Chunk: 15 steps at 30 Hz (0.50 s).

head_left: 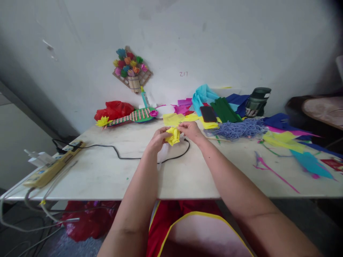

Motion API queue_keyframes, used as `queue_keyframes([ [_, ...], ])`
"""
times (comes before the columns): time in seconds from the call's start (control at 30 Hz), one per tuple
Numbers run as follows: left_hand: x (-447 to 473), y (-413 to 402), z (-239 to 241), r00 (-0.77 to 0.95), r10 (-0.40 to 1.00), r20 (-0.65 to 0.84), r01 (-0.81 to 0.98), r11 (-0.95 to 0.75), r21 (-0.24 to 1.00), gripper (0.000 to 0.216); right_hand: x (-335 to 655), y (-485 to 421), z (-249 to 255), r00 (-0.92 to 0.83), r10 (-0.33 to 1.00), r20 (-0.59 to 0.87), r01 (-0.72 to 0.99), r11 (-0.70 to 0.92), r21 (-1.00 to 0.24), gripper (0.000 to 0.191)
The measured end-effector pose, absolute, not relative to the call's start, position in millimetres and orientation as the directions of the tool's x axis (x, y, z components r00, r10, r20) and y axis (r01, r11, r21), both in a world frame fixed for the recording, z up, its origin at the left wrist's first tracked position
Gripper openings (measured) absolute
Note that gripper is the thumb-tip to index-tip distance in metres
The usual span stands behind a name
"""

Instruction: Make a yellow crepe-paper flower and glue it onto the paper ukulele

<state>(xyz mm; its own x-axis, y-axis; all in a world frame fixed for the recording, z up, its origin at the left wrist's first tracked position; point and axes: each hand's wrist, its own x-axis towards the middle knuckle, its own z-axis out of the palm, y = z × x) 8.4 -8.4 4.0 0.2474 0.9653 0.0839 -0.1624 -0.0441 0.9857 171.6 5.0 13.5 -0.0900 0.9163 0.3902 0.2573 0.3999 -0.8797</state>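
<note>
Yellow paper, gathered and folded into a flower (pixel 173 136), sits between both hands, held just above the white table (pixel 198 175) near its middle. Left hand (pixel 158 137): fingers nearly closed, pinching the flower's left side. Right hand (pixel 189 129): thumb and fingers drawn together at its upper right edge, apparently gripping paper there; a thin dark sliver shows by these fingertips, too small to identify. Progress, as judged: folds already stand as rounded petals, so the shaping looks well along; whether the base is bound cannot be told, the fingers covering much of it. The flower is in hand, not yet fixed to anything visible. Likely left: settling the petals and securing the bottom. Behind, to the left, a green guitar-shaped craft (pixel 143 115) carries a pink flower (pixel 153 113) and, at its narrow end, a yellow bloom (pixel 104 121); both look complete. A bottle of glue (pixel 145 98) leans at the wall just behind it. Flat yellow paper (pixel 171 119) lies beyond the hands. Further right: phone (pixel 208 114) on more paper, heap of blue string (pixel 238 129). Black cable (pixel 128 158) crosses the table, its tip beside the right hand.
</note>
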Motion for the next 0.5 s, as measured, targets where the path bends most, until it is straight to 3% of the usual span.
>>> queue_keyframes([
  [0.13, 9.8, -8.0, 3.4, 0.214, 0.972, 0.099, -0.149, -0.068, 0.987, 0.032, 179.6, 3.0, 18.3, -0.165, 0.905, 0.392, 0.264, 0.423, -0.867, 0.036],
  [0.23, 9.8, -6.4, 1.9, 0.167, 0.98, 0.109, -0.171, -0.08, 0.982, 0.03, 193.5, 8.3, 19.5, -0.067, 0.92, 0.387, 0.459, 0.372, -0.807, 0.036],
  [0.3, 8.9, -4.3, 0.4, 0.136, 0.985, 0.11, -0.184, -0.084, 0.979, 0.031, 204.0, 14.0, 17.6, 0.02, 0.922, 0.387, 0.742, 0.246, -0.624, 0.027],
  [0.37, 7.4, -1.7, -1.6, 0.102, 0.989, 0.103, -0.191, -0.083, 0.978, 0.032, 213.4, 19.3, 13.9, 0.061, 0.958, 0.282, 0.916, 0.058, -0.398, 0.025],
  [0.43, 5.9, 0.8, -3.3, 0.051, 0.994, 0.098, -0.195, -0.086, 0.977, 0.033, 220.1, 22.9, 9.1, 0.083, 0.988, 0.13, 0.97, -0.05, -0.237, 0.031],
  [0.5, 5.0, 2.5, -4.2, 0.004, 0.995, 0.104, -0.201, -0.101, 0.974, 0.032, 224.0, 25.0, 4.0, 0.098, 0.995, 0.036, 0.982, -0.091, -0.163, 0.035],
])
